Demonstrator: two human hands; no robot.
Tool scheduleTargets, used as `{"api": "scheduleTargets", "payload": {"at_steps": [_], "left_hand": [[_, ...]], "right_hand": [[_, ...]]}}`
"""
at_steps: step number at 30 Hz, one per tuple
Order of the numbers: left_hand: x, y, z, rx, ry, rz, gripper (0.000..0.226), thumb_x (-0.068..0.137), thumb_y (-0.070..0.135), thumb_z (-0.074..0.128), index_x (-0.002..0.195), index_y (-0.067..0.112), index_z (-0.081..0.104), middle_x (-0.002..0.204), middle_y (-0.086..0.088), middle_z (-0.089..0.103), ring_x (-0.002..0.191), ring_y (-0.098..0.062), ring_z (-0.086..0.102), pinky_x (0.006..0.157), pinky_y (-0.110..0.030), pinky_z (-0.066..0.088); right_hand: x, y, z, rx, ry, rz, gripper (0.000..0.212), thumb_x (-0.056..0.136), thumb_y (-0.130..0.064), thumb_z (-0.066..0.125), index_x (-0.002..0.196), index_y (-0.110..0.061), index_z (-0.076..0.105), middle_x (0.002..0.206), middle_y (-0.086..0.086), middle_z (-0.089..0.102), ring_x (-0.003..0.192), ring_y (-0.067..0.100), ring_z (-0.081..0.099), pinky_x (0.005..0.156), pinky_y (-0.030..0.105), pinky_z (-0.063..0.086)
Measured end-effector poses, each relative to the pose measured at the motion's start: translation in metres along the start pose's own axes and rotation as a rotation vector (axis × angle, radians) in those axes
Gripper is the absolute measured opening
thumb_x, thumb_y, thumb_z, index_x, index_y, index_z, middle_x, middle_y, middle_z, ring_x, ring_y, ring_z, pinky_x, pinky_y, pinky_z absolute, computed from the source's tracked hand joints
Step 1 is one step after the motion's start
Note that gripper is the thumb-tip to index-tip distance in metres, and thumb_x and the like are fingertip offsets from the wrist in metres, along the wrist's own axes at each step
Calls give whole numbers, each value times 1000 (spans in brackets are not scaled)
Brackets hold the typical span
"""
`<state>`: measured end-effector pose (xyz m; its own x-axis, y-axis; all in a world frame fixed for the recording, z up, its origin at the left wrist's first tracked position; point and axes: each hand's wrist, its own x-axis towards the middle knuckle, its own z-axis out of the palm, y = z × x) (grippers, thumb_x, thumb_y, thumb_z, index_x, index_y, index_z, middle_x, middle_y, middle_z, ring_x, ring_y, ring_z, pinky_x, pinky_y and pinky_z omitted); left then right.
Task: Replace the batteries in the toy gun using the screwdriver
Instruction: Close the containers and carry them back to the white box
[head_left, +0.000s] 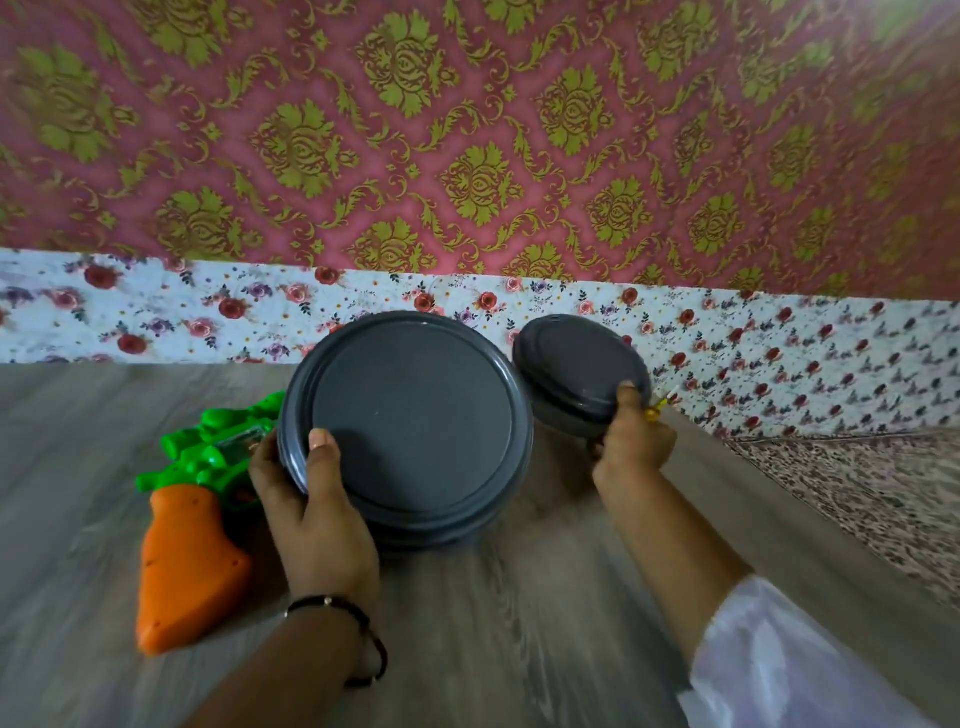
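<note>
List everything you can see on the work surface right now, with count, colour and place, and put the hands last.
large round container: one, dark grey, centre of the wood-grain surface, lid on
small round container: one, dark grey, right of the large one, tilted
toy gun: one, green body with orange carrot-shaped grip, lying left of the large container
yellow item: one, only a tip shows behind the right hand; cannot tell what it is
surface: one, grey wood-grain, beneath everything
bracelet: one, black, on the left wrist
left hand: grips the large container's left rim
right hand: holds the small container's near edge, white sleeve behind it
</note>
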<state>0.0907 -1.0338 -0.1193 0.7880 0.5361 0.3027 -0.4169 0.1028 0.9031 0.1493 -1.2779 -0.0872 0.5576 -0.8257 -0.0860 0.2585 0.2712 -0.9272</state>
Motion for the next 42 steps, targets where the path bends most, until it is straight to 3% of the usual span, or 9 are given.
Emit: {"api": "scheduleTargets", "payload": {"at_steps": [2, 4, 10, 14, 21, 25, 33, 38, 42], "left_hand": [[-4, 4, 0, -68, 31, -64, 42, 97, 32, 48, 134, 14, 41, 109, 6, 53, 95, -5, 52, 92, -24, 44], [-10, 21, 4, -139, 61, -98, 38, 98, 26, 46, 134, 17, 40, 108, 8, 53, 93, -2, 53, 85, -15, 43], [-10, 24, 5, -134, 34, -121, 41, 98, 28, 46, 136, 15, 38, 117, 1, 51, 106, -13, 49, 93, -26, 39], [-11, 24, 4, -122, 31, -116, 41, 98, 30, 45, 136, 18, 39, 117, 2, 51, 108, -14, 50, 100, -32, 40], [-12, 26, 5, -120, 50, -147, 44, 98, 32, 44, 139, 18, 37, 121, 3, 51, 114, -14, 51, 100, -29, 41], [-13, 25, 6, -157, 55, -181, 33, 98, 31, 45, 130, 24, 40, 108, 12, 54, 103, -8, 53, 90, -23, 41], [-14, 19, 5, -205, 61, -252, 32, 98, 25, 46, 130, 21, 45, 114, 12, 60, 107, -5, 56, 97, -22, 44], [-18, 57, 4, -238, 91, -408, 41, 97, 21, 47, 137, 14, 42, 119, 3, 59, 107, -10, 56, 102, -31, 44], [-3, 110, 7, -132, 116, -427, 38, 92, 33, 54, 129, 24, 50, 109, 18, 63, 107, -8, 58, 103, -37, 44]], "right_hand": [[-13, -3, -30, 71, 2, 54, 40, 83, -33, 67, 104, -2, 52, 92, 11, 58, 61, 21, 55, 37, 22, 44], [-23, -6, -55, 84, 1, 78, 35, 83, -33, 67, 97, -6, 51, 82, 9, 51, 53, 17, 43, 31, 16, 35], [-44, -17, -77, 103, -45, 94, 32, 86, -32, 64, 100, -7, 49, 68, 3, 45, 39, 10, 42, 34, 16, 32], [-47, -18, -76, 107, -59, 101, 32, 86, -32, 64, 101, -8, 50, 68, 2, 45, 45, 11, 41, 36, 15, 34], [-53, -22, -77, 95, -73, 109, 28, 88, -32, 62, 89, -7, 51, 62, 1, 41, 30, 5, 35, 36, 15, 31], [-54, -24, -78, 81, -72, 81, 28, 88, -33, 62, 81, -8, 50, 61, 1, 40, 30, 5, 34, 36, 15, 30], [-52, -22, -72, 70, -15, 93, 30, 85, -29, 64, 67, -13, 45, 52, -1, 33, 33, 9, 30, 36, 15, 25], [-75, -42, -78, 101, 5, 143, 32, 86, -25, 63, 60, -16, 46, 38, -7, 33, 31, 8, 27, 37, 15, 24], [-100, -85, -82, 55, 20, 268, 29, 88, -25, 59, 64, -17, 45, 36, -8, 31, 30, 5, 27, 36, 14, 24]]}}
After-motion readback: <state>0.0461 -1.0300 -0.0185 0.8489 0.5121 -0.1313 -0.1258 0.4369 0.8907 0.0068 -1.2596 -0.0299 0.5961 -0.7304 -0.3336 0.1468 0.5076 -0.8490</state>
